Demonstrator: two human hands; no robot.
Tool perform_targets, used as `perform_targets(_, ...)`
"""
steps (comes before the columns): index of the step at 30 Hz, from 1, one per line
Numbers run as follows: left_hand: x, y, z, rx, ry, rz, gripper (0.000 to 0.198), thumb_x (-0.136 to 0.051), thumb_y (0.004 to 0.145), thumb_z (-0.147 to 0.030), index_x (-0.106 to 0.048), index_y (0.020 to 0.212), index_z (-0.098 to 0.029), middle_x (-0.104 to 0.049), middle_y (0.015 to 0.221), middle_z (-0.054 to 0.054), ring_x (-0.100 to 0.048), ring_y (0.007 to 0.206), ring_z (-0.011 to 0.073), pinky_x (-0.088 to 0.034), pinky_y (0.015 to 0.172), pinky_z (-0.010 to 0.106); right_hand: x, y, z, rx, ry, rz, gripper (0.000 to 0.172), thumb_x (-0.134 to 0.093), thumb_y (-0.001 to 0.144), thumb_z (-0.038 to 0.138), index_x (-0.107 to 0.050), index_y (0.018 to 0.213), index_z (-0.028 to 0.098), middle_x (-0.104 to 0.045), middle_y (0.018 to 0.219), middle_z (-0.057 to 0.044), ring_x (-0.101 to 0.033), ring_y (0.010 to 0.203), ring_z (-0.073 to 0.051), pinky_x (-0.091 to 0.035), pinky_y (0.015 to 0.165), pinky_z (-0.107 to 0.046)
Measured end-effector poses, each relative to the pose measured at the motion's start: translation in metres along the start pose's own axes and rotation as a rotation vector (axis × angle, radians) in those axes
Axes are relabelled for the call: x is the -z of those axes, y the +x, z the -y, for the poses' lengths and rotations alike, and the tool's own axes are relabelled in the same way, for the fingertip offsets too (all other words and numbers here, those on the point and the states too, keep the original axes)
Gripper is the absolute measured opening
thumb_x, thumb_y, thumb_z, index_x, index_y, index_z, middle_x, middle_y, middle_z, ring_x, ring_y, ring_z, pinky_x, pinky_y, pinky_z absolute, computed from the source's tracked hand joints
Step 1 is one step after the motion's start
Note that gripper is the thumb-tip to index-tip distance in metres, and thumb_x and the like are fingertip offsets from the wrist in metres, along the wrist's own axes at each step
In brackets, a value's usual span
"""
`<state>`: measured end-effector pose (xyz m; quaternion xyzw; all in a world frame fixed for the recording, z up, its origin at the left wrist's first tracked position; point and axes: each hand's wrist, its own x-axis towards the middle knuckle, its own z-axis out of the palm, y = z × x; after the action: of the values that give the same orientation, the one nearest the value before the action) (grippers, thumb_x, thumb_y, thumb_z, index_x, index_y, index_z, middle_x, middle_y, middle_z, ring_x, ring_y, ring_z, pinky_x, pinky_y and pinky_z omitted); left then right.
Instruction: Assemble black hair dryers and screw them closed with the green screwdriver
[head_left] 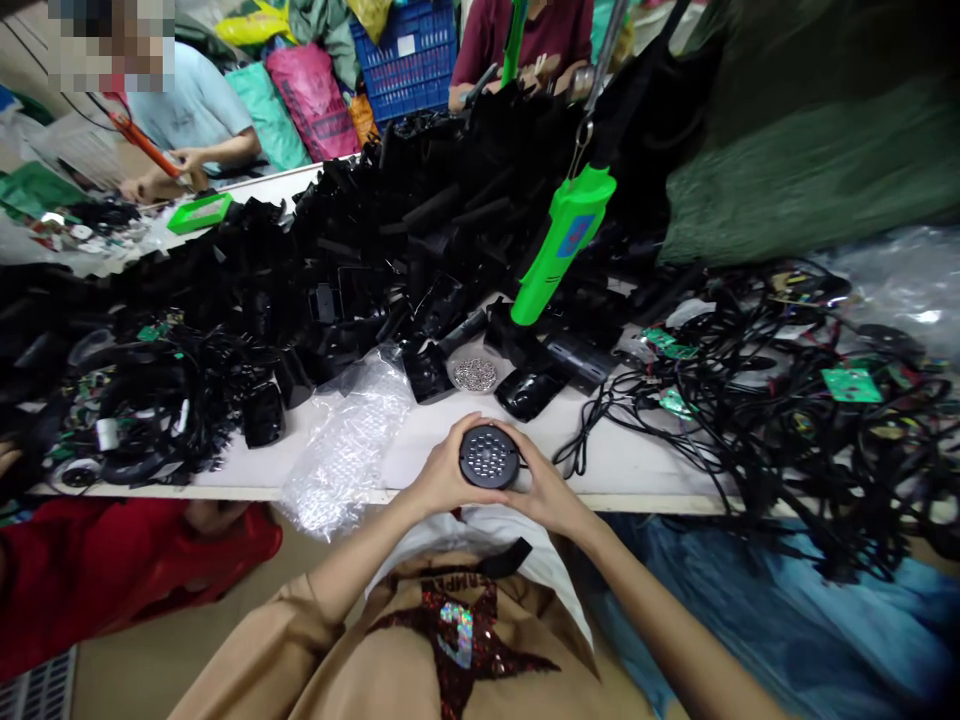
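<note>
Both my hands hold a round black part with a perforated grille face (489,456) just above the table's near edge. My left hand (441,474) wraps its left side, fingers curled round the rim. My right hand (541,484) grips its right side the same way. A green electric screwdriver (562,244) hangs on a cord over the table, just beyond my hands. A small round dish of screws (475,375) sits right behind the part. A black strip (504,559) lies on white cloth in my lap.
A big heap of black plastic housings (390,220) covers the table's middle and left. Tangled cables with green circuit boards (787,400) lie to the right, bubble wrap (346,440) to the left. A red sleeve (112,570) is beside me; two people work across the table.
</note>
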<state>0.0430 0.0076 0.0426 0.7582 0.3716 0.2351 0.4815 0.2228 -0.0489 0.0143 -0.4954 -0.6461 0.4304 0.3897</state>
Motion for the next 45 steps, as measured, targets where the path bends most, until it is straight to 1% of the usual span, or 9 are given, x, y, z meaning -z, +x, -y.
perform_targets(7, -0.011, 0.003, 0.005, -0.090, -0.075, -0.070, 0.091, -0.080, 0.052, -0.044, -0.039, 0.129, -0.020, -0.050, 0.129, 0.010, -0.047, 0.119, 0.0276, -0.036, 0.104, 0.040, -0.003, -0.002, -0.008, 0.064, -0.050, -0.067, 0.082, -0.069, 0.069, 0.042, -0.026, 0.136, 0.021, -0.040, 0.136, -0.014, -0.040, 0.126, -0.028, -0.035, 0.105, -0.044)
perform_targets(12, -0.010, 0.005, 0.005, -0.084, -0.029, -0.018, 0.089, -0.080, 0.050, -0.047, -0.042, 0.127, -0.021, -0.052, 0.126, 0.009, -0.049, 0.117, 0.0271, -0.037, 0.103, 0.039, -0.005, -0.006, -0.014, 0.075, -0.066, -0.108, 0.080, -0.068, 0.070, 0.043, -0.028, 0.135, 0.020, -0.042, 0.134, -0.015, -0.042, 0.124, -0.030, -0.037, 0.103, -0.046)
perform_targets(18, -0.014, 0.000, 0.006, -0.033, -0.116, -0.029, 0.110, -0.082, 0.046, -0.048, -0.026, 0.136, -0.020, -0.040, 0.137, 0.012, -0.041, 0.125, 0.0288, -0.034, 0.106, 0.042, -0.003, -0.003, -0.008, 0.036, -0.045, -0.063, 0.083, -0.070, 0.069, 0.039, -0.025, 0.136, 0.024, -0.038, 0.136, -0.013, -0.040, 0.125, -0.028, -0.036, 0.104, -0.044)
perform_targets(23, -0.018, -0.001, 0.006, -0.062, -0.054, -0.076, 0.094, -0.080, 0.052, -0.048, -0.036, 0.131, -0.020, -0.048, 0.131, 0.010, -0.046, 0.120, 0.0271, -0.036, 0.104, 0.040, -0.002, 0.000, -0.008, 0.084, -0.074, -0.018, 0.087, -0.070, 0.068, 0.040, -0.022, 0.138, 0.021, -0.037, 0.136, -0.014, -0.038, 0.126, -0.029, -0.034, 0.105, -0.045)
perform_targets(29, -0.015, 0.002, 0.009, -0.072, -0.019, -0.101, 0.089, -0.078, 0.050, -0.048, -0.042, 0.126, -0.019, -0.055, 0.123, 0.008, -0.053, 0.113, 0.0260, -0.040, 0.101, 0.038, -0.005, 0.004, -0.011, 0.150, -0.101, -0.096, 0.086, -0.072, 0.064, 0.043, -0.027, 0.134, 0.021, -0.043, 0.128, -0.014, -0.045, 0.118, -0.030, -0.040, 0.100, -0.044)
perform_targets(36, -0.017, 0.003, 0.014, -0.029, -0.164, -0.090, 0.105, -0.080, 0.052, -0.047, -0.024, 0.138, -0.021, -0.038, 0.139, 0.012, -0.039, 0.126, 0.0296, -0.031, 0.107, 0.043, -0.003, 0.012, -0.006, 0.087, -0.080, -0.108, 0.086, -0.069, 0.064, 0.053, -0.028, 0.132, 0.019, -0.042, 0.129, -0.015, -0.043, 0.120, -0.031, -0.038, 0.100, -0.045)
perform_targets(40, -0.020, 0.004, 0.016, -0.035, -0.259, -0.190, 0.095, -0.081, 0.052, -0.045, -0.034, 0.131, -0.020, -0.046, 0.131, 0.012, -0.045, 0.120, 0.0292, -0.033, 0.105, 0.042, -0.001, 0.020, 0.000, 0.126, -0.150, -0.074, 0.086, -0.070, 0.065, 0.050, -0.027, 0.134, 0.022, -0.040, 0.130, -0.013, -0.041, 0.122, -0.030, -0.036, 0.103, -0.045)
perform_targets(43, -0.019, 0.003, 0.022, 0.013, -0.365, -0.364, 0.072, -0.069, 0.066, -0.052, -0.042, 0.123, -0.018, -0.051, 0.122, 0.011, -0.049, 0.114, 0.0272, -0.036, 0.101, 0.042, 0.000, 0.022, 0.004, 0.011, -0.248, -0.028, 0.090, -0.070, 0.066, 0.046, -0.021, 0.137, 0.023, -0.038, 0.134, -0.013, -0.040, 0.123, -0.028, -0.036, 0.102, -0.045)
perform_targets(45, -0.018, 0.001, 0.029, 0.080, -0.430, -0.481, 0.064, -0.059, 0.073, -0.056, -0.043, 0.123, -0.018, -0.050, 0.122, 0.011, -0.047, 0.114, 0.0266, -0.034, 0.101, 0.042, 0.002, 0.020, 0.006, -0.076, -0.316, -0.021, 0.088, -0.071, 0.065, 0.046, -0.025, 0.136, 0.024, -0.042, 0.132, -0.012, -0.044, 0.121, -0.028, -0.038, 0.101, -0.045)
